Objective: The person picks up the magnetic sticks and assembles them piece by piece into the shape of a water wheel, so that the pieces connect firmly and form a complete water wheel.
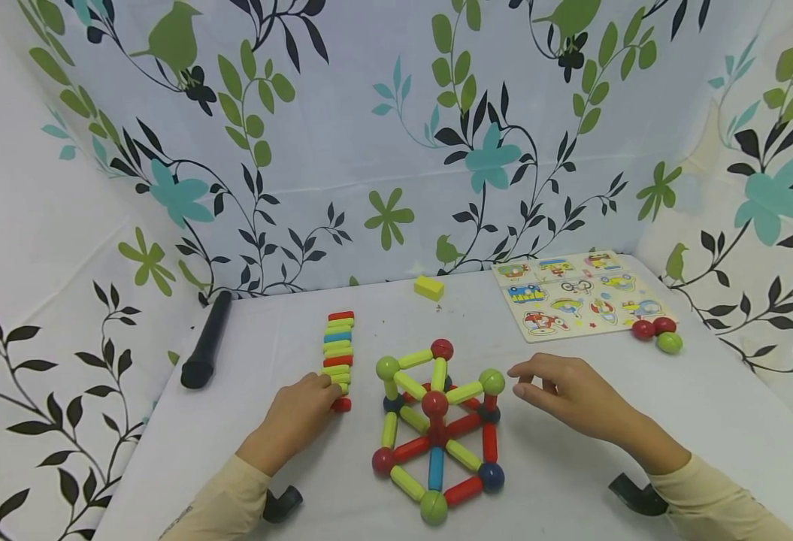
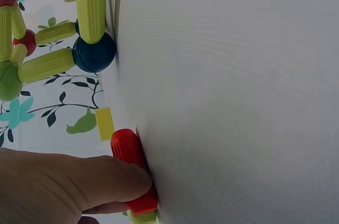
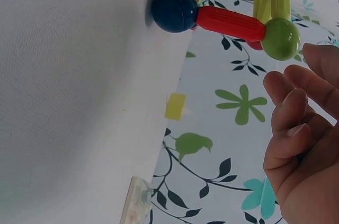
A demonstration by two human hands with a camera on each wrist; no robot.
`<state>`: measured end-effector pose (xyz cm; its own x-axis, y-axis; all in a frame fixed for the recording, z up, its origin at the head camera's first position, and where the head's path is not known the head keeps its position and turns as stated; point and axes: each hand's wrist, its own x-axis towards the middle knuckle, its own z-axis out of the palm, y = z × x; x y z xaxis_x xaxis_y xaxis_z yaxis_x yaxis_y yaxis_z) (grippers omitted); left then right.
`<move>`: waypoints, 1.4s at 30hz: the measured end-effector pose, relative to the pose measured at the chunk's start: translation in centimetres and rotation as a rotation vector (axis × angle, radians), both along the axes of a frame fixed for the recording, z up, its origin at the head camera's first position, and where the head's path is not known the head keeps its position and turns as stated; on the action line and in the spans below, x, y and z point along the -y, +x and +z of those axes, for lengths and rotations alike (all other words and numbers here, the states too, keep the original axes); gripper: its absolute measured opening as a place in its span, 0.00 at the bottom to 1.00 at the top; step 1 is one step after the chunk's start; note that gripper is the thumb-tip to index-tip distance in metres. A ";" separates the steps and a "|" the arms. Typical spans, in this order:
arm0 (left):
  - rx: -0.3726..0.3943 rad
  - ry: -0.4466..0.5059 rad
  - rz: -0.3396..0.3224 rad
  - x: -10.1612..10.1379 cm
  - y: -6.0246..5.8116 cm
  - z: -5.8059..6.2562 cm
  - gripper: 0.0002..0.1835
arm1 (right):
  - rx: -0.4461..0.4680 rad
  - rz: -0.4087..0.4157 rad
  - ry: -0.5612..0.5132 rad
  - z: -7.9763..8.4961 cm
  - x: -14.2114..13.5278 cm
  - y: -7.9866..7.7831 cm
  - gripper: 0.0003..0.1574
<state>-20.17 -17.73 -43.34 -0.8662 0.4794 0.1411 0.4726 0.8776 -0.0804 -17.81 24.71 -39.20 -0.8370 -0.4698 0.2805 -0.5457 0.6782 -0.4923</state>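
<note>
A ball-and-stick structure (image 1: 437,436) of red, yellow-green and blue sticks joined by coloured balls stands mid-table. To its left runs a row of loose sticks (image 1: 338,338). My left hand (image 1: 304,413) is at the near end of that row. In the left wrist view its thumb lies against a red stick (image 2: 127,147); whether it pinches the stick is hidden. My right hand (image 1: 568,391) hovers beside the structure's right side, fingers loosely bent and holding nothing. In the right wrist view, its fingertips are close to a green ball (image 3: 282,39) at the structure's upper corner.
A black microphone (image 1: 207,342) lies at the left. Toward the back sit a yellow block (image 1: 428,288) and a picture puzzle board (image 1: 579,297). Loose balls (image 1: 670,343), red and green, lie by the board's near right corner. A patterned curtain (image 1: 396,150) hangs behind.
</note>
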 end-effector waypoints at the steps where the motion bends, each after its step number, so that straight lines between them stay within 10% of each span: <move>1: -0.003 0.000 -0.007 0.0 0.0 0.0 0.11 | -0.002 0.001 -0.001 0.0 0.0 0.0 0.14; 22: -0.074 -0.013 -0.142 0.1 0.6 0.6 0.13 | 0.010 0.000 -0.002 -0.2 0.2 0.0 0.14; 42: -0.247 0.070 -0.482 -4.6 -0.8 8.5 0.13 | 0.001 0.013 -0.026 -0.5 0.2 0.0 0.14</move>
<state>-20.94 -13.17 -34.86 -0.4880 0.7959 0.3584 0.7969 0.5738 -0.1890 -17.85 24.48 -39.68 -0.8312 -0.4731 0.2921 -0.5538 0.6582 -0.5099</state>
